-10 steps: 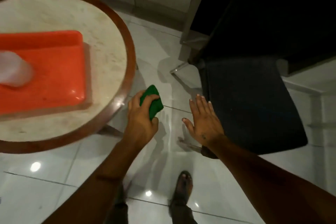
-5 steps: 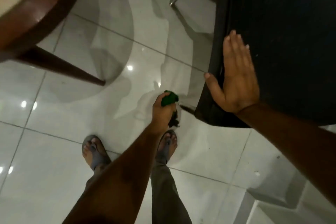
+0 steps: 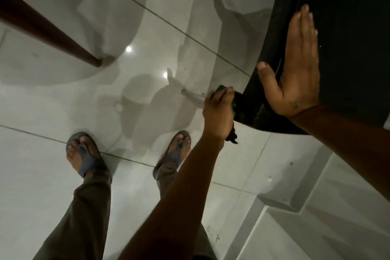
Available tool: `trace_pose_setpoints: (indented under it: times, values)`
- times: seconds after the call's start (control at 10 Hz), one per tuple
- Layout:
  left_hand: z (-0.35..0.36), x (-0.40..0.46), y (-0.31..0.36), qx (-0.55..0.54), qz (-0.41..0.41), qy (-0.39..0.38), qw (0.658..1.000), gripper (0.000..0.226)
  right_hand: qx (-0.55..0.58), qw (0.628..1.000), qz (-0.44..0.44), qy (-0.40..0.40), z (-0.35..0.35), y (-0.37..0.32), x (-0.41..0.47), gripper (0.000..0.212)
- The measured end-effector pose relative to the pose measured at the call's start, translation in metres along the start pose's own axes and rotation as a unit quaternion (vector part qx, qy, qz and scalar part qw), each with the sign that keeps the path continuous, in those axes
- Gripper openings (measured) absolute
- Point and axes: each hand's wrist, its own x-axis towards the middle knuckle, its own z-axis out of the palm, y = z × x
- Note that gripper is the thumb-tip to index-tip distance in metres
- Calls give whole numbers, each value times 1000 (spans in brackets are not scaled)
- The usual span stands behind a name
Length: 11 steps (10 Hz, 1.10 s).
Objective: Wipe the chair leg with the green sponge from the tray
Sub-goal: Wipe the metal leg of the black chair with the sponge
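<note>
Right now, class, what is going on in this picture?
A person bends over beside a black chair. The left hand grips a green sponge against the chair leg, low down under the seat's edge. The right hand lies flat and open on the seat. A brown table leg stands to the left.

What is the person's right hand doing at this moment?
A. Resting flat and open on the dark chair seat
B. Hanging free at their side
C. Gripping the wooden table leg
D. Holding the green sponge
A: the right hand lies flat, fingers stretched out, on the edge of the dark chair seat, while the left hand holds the green sponge.
</note>
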Motion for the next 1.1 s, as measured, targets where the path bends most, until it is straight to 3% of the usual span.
trace_pose_setpoints:
  times: [0.1, 0.2, 0.3, 0.4, 0.5, 0.6, 0.7, 0.8, 0.9, 1.0, 1.1]
  values:
    - [-4, 22, 4, 54, -14, 38, 998, 56, -8, 1000, -4, 1, 0, 0, -1, 95]
    - [-26, 104, 3, 167, -69, 67, 981, 64, -13, 1000, -11, 4, 2, 3, -1, 94]
    - [-45, 138, 13, 339, -155, 29, 927, 54, -9, 1000, -13, 8, 1, 2, -1, 95]
    - [-29, 114, 15, 404, -130, 40, 905, 37, -16, 1000, -18, 2, -1, 2, 0, 96]
    - [-1, 43, 7, 189, -42, 43, 980, 45, -21, 999, -29, 8, -2, 1, 0, 94]
    - [18, 2, -1, -36, -36, 49, 998, 71, -26, 999, -38, 14, -2, 1, -2, 94]
    - [-2, 55, -7, -85, -33, 137, 986, 70, -21, 999, -40, 24, 0, -1, 1, 94]
    - [-41, 114, -18, -161, -78, 188, 966, 53, -30, 998, -51, 29, 0, 3, 0, 94]
    - [-59, 144, -26, -194, -148, 191, 951, 42, -24, 998, -53, 32, 4, 5, -1, 95]
    - [-42, 111, -16, -174, -124, 193, 958, 53, -25, 998, -42, 27, 3, 5, 0, 95]
    - [-4, 42, -10, -164, -42, 160, 973, 72, -27, 999, -38, 21, 0, 2, -1, 95]
